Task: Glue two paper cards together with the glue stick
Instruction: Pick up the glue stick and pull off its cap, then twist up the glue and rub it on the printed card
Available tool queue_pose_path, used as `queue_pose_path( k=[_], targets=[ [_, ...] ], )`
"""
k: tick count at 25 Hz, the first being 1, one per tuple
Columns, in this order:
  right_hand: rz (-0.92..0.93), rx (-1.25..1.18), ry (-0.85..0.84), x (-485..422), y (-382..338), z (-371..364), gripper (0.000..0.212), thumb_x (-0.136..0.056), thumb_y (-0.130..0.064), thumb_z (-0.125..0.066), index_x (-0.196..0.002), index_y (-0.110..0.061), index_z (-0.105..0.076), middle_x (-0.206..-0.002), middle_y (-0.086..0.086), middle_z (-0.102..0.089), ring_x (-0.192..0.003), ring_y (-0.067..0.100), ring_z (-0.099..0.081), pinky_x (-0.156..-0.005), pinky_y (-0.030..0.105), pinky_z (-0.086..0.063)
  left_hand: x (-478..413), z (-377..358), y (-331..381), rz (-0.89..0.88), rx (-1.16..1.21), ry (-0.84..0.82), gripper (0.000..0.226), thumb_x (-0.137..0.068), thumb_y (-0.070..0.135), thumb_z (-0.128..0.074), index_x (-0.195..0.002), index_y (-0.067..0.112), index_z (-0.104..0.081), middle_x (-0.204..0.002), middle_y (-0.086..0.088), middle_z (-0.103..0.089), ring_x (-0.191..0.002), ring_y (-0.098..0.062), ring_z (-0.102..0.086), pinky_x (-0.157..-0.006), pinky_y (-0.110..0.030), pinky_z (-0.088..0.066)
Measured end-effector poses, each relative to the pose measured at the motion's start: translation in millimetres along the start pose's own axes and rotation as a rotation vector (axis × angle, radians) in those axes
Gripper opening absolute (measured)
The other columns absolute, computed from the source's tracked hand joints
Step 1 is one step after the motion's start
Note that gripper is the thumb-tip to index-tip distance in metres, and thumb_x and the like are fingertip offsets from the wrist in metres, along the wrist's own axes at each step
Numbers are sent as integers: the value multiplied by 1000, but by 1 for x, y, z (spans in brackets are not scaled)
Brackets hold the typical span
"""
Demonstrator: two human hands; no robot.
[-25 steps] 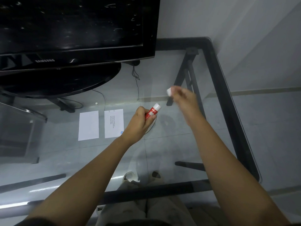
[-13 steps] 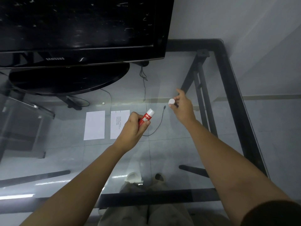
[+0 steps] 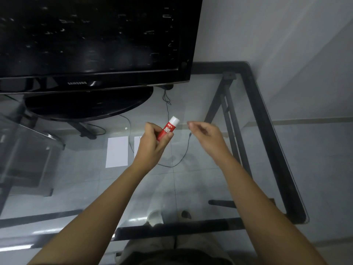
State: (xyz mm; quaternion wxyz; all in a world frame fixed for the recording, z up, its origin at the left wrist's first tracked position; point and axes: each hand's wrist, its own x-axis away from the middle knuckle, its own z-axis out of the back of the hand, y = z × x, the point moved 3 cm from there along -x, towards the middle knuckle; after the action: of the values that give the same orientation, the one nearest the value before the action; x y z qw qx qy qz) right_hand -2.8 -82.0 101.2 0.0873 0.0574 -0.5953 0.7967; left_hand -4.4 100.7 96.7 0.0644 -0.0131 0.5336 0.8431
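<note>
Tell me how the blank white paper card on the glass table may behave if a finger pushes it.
The blank white paper card lies flat on the smooth glass table, so it probably slides easily. It looks thin, so it is likely light and bendable. Lifting its edge from the glass may be fiddly.

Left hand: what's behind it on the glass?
The left hand holds the glue stick and covers most of the right card; only its left edge shows. The left card is fully visible.
</note>
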Motion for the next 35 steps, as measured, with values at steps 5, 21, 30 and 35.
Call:
queue_pose_path(
  k=[5,21,30,35],
  targets=[
    [22,-167,-116,16,-38,-14,9,-81,-49,-59,-78,-51,-67,-86,-31,-68,-87,-13,-60,-68,3,-43,-2,6,22,-60,-8,-29,24,-88,37,-55,-86,22,-35,-71,7,-44,-57,8,-45,-50,-8,-38],
    [46,-368,-33,19,-37,-23,9,-84,-36,-63,-80,-36,-72,-86,-13,-74,-89,5,-68,-76,13,-50,9,-2,11,514,956,-192,25,-90,33,-55,-92,8,-56,-65,-1,-65,-56,-7,-58,-58,-15,-50],
    [-21,-447,-30,21,-43,-29,15,-81,-39,-66,-85,-27,-73,-83,-10,-74,-87,3,-67,-74,12,-49,15,22,25,-174,36,144,24,-85,27,-63,-103,15,-51,-93,-5,-61,-82,-9,-60,-72,-18,-47],
    [3,-427,-8,23,-49,-22,17,-82,-39,-65,-88,-24,-72,-79,-9,-73,-82,3,-65,-79,19,-49,10,15,21,339,765,-127,26,-87,38,-53,-95,15,-61,-73,2,-71,-69,-8,-65,-67,-18,-50]
  ],
)
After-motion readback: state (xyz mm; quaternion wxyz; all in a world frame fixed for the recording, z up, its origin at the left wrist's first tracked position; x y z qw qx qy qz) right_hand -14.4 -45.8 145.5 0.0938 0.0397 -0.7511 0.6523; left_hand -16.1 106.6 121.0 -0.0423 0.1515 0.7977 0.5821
